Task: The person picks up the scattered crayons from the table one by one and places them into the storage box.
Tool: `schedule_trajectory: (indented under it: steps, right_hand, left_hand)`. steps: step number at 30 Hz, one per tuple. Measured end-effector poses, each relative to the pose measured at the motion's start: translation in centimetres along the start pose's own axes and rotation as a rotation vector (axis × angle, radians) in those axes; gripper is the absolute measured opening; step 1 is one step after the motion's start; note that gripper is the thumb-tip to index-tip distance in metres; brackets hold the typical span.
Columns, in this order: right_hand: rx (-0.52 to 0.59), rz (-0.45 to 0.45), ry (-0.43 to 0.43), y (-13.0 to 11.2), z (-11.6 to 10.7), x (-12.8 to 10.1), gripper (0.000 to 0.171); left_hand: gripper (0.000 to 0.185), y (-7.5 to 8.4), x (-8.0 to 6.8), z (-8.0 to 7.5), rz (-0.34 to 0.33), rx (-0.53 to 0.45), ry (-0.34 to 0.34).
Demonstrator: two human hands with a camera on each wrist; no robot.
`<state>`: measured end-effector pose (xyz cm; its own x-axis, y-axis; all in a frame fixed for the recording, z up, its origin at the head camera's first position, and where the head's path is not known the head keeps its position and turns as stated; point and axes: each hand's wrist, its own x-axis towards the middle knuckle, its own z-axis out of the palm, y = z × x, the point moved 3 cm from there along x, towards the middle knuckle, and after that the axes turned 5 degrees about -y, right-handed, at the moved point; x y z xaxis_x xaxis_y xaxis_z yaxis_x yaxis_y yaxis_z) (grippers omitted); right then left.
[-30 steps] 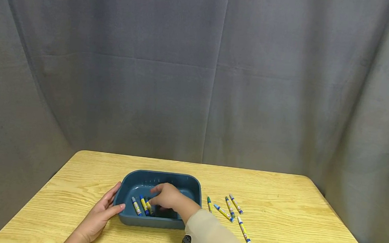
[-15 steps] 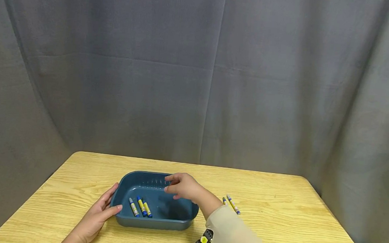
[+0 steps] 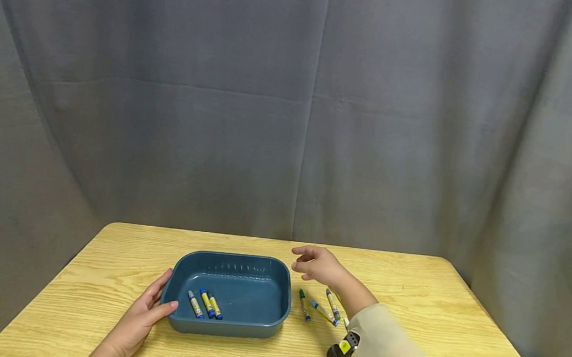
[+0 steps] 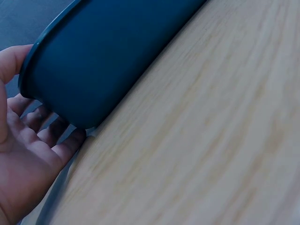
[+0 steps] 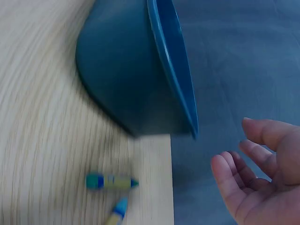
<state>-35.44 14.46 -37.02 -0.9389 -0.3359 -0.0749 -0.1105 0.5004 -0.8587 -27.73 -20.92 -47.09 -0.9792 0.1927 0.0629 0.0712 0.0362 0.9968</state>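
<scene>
A dark blue plastic bin (image 3: 278,288) sits on the wooden table, with three blue-and-yellow crayons (image 3: 204,304) lying on its floor at the left. My left hand (image 3: 144,315) rests against the bin's near left corner (image 4: 70,79): its fingers lie straight along the left wall and the thumb touches the front wall. My right hand (image 3: 302,260) hovers empty just right of the bin, fingers loosely spread, above several loose crayons (image 3: 323,311) on the table. In the right wrist view, the right hand (image 5: 236,154) is bare, with the bin (image 5: 136,70) and two crayons (image 5: 111,181) beside it.
A grey curtain hangs behind the table. The table's far edge (image 3: 282,239) runs close behind the bin. One crayon (image 3: 346,322) is partly hidden by my right sleeve. A black and yellow wrist device (image 3: 341,352) sits on my right forearm.
My right hand rose out of the bin and moved right over its rim to above the loose crayons. Three crayons stay in the bin. The left hand has not moved.
</scene>
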Motion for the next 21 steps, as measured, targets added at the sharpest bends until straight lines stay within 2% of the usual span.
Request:
schedule_trajectory:
  steps: [10,21]
  right_hand:
    - [-0.025,0.053,0.046,3.3,-3.6,-1.8,0.046]
    - [-0.022,0.132,0.08,6.2,-4.5,-3.5,0.048]
  left_hand:
    - [0.077,0.0,-0.2,-0.2,0.002,0.004,0.005]
    - [0.078,0.2,-0.4,-0.3,-0.003,-0.002,0.005]
